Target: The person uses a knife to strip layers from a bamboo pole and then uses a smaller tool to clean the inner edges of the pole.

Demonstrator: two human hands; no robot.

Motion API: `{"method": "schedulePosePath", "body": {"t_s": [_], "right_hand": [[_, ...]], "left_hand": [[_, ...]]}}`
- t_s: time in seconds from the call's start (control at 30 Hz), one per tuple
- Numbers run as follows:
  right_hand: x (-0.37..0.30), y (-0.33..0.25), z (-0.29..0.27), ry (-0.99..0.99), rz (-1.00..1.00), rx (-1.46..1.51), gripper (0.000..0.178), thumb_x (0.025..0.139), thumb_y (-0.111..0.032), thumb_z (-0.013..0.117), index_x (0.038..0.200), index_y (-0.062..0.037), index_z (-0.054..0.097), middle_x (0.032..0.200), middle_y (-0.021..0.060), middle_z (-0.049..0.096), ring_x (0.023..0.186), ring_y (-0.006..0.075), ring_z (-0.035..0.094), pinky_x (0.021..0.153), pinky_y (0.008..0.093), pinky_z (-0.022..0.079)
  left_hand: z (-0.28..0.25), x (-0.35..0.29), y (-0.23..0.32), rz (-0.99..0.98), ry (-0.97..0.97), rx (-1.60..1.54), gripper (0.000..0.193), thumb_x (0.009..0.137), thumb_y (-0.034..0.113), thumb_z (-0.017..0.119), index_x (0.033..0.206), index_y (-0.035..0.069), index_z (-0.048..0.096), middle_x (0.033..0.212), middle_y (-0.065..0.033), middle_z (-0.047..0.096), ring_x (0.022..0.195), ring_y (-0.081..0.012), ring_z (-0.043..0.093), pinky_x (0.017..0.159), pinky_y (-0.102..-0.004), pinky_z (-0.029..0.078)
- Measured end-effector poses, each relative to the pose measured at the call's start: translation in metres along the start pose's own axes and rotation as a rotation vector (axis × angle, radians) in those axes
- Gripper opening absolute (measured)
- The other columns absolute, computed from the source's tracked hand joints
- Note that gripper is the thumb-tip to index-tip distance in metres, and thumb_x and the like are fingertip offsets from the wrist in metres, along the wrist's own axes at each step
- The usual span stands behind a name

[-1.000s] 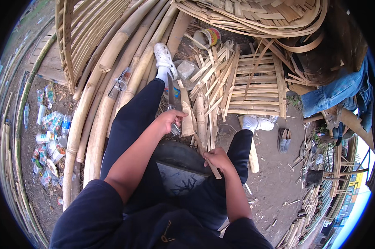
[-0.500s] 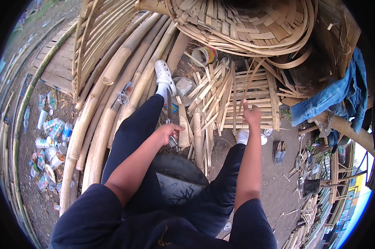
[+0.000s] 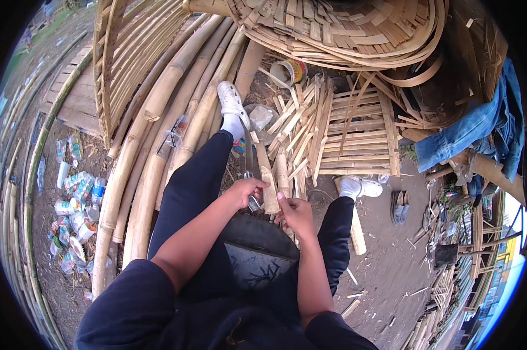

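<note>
The slat lies at the near left edge of the pile. Left of the pile's near end, the left hand curls at the knife; nearer than the pile, the right hand bends inward. I can't tell what either grip grasps. A slip could cut fingers, the blade being so near.

Bamboo beyond right fingers, room past right leg

Outdoor daylight falls on brown dirt ground, with wooden planks at left.
</note>
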State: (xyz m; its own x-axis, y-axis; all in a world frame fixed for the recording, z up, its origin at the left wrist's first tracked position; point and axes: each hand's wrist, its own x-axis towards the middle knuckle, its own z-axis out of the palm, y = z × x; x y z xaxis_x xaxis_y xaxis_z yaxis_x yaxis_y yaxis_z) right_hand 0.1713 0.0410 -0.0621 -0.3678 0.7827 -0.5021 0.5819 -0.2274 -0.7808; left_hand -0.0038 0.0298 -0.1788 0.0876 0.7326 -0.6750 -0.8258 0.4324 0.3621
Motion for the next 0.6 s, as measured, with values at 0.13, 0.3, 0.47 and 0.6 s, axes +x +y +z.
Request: {"method": "schedulePosePath", "body": {"t_s": [0.13,0.3,0.47,0.6], "right_hand": [[-0.019,-0.013,-0.001,0.02,-0.074,-0.019,0.056,0.088,-0.043,0.069,0.096,0.0113,0.065,0.072,0.0155,0.069,0.056,0.0162,0.067,0.04,0.0248,0.047],[-0.038,-0.039,-0.004,0.065,-0.041,-0.128,0.035,0.087,-0.024,0.07,0.092,0.0106,0.066,0.072,0.014,0.069,0.055,0.016,0.067,0.042,0.0248,0.049],[-0.008,-0.023,-0.028,0.373,-0.373,-0.428,0.02,0.085,-0.008,0.066,0.095,0.009,0.067,0.071,0.0136,0.069,0.055,0.0154,0.067,0.044,0.0259,0.052],[0.012,-0.038,-0.075,0.561,-0.585,-0.488,0.018,0.088,-0.005,0.06,0.099,0.0085,0.065,0.073,0.0156,0.069,0.055,0.0167,0.068,0.044,0.028,0.053]], "left_hand": [[0.008,-0.01,0.0,0.01,0.044,0.014,0.018,0.08,0.005,0.073,0.076,0.009,0.055,0.06,0.0007,0.048,0.046,-0.0084,0.036,0.042,-0.0227,0.032],[0.027,-0.028,-0.003,0.139,0.128,0.017,0.025,0.079,0.002,0.074,0.068,0.008,0.053,0.061,0.0,0.049,0.047,-0.0084,0.038,0.043,-0.0231,0.035],[0.027,-0.022,-0.003,0.156,0.09,-0.012,0.018,0.083,0.002,0.071,0.074,0.005,0.057,0.074,-0.0059,0.06,0.05,-0.0071,0.038,0.044,-0.0215,0.037],[0.017,-0.02,0.003,0.057,-0.037,-0.027,0.012,0.085,0.002,0.068,0.087,0.002,0.057,0.094,-0.012,0.066,0.051,-0.0052,0.036,0.045,-0.0186,0.037]]}}
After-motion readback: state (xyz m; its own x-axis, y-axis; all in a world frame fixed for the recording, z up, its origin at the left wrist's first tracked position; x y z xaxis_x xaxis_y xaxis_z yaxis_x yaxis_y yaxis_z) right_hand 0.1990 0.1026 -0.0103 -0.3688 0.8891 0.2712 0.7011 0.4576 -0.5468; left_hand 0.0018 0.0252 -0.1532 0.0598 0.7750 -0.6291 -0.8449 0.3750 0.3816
